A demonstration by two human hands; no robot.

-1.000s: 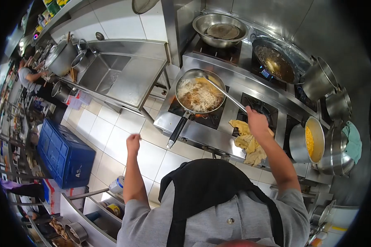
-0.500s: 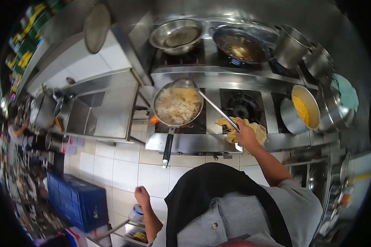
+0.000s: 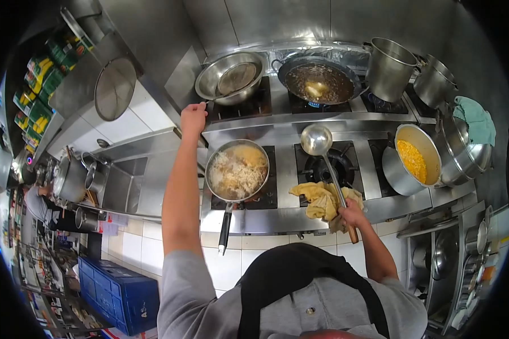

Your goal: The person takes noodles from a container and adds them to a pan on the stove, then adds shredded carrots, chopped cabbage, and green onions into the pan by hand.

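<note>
My left hand [image 3: 193, 120] reaches to the back stove, its fingers closed at the handle end of a round mesh strainer [image 3: 236, 78]. That strainer rests inside a steel bowl [image 3: 207, 85]. My right hand [image 3: 352, 213] grips a long-handled ladle [image 3: 316, 140], whose bowl hangs over the front middle burner [image 3: 329, 165]. A yellowish cloth [image 3: 320, 201] lies beside and partly under that hand at the stove's edge. Between the hands, a frying pan [image 3: 230, 202] holds shredded pale food in liquid [image 3: 238, 169], its black handle pointing toward me.
A wok [image 3: 291, 85] of dark oil with a pale piece frying sits over a blue flame. Tall pots [image 3: 391, 70] stand at back right. One tilted pot [image 3: 398, 172] holds yellow food. Left are a sink [image 3: 124, 183], a blue crate [image 3: 119, 294] and another person [image 3: 42, 206].
My left hand has risen from low by my side to the strainer's handle. My right hand has drawn the ladle away from the frying pan, rightward over the burner. The camera view has shifted.
</note>
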